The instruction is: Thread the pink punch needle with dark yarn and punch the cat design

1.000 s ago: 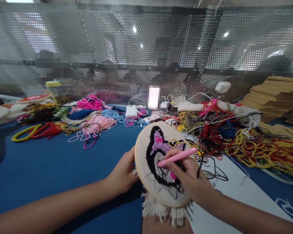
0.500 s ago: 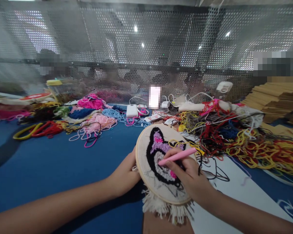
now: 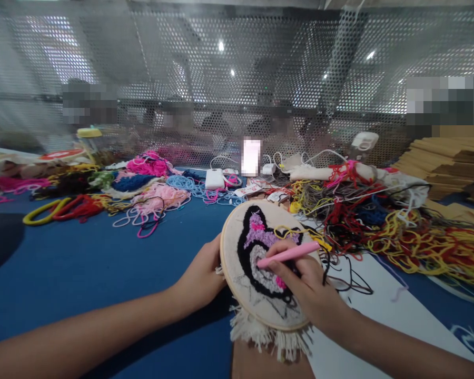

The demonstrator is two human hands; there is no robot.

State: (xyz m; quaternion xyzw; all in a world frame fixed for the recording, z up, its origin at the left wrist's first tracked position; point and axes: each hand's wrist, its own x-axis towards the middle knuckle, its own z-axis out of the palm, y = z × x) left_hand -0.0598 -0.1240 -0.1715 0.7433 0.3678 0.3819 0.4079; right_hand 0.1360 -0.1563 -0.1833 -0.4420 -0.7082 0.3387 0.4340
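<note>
A round wooden embroidery hoop [image 3: 237, 296] stands tilted at the centre, its cream cloth worked in black, purple, grey and pink yarn. My left hand [image 3: 206, 273] grips the hoop's left edge, with the fingertips hidden behind it. In my right hand [image 3: 304, 273] is a pink pen-shaped tool [image 3: 290, 254], pinched between thumb and fingers, its tip at the grey part of the design. A yellow strand [image 3: 319, 239] lies by the upper right of the hoop. White fringe [image 3: 276, 339] hangs below the rim.
Tangled yarn in many colours [image 3: 395, 226] lies at the right, with pink yarn [image 3: 150, 164] and other bundles at the back left. White paper [image 3: 363, 326] is under my right arm. Behind stand a lit phone [image 3: 252, 157] and a perforated metal screen [image 3: 158, 63]. Brown sheets [image 3: 438, 160] are stacked far right.
The view has shifted very slightly. At the far left, the dark shadow on the blue surface has changed shape. Both hands keep their grips, and the tool tip stays at the grey area.
</note>
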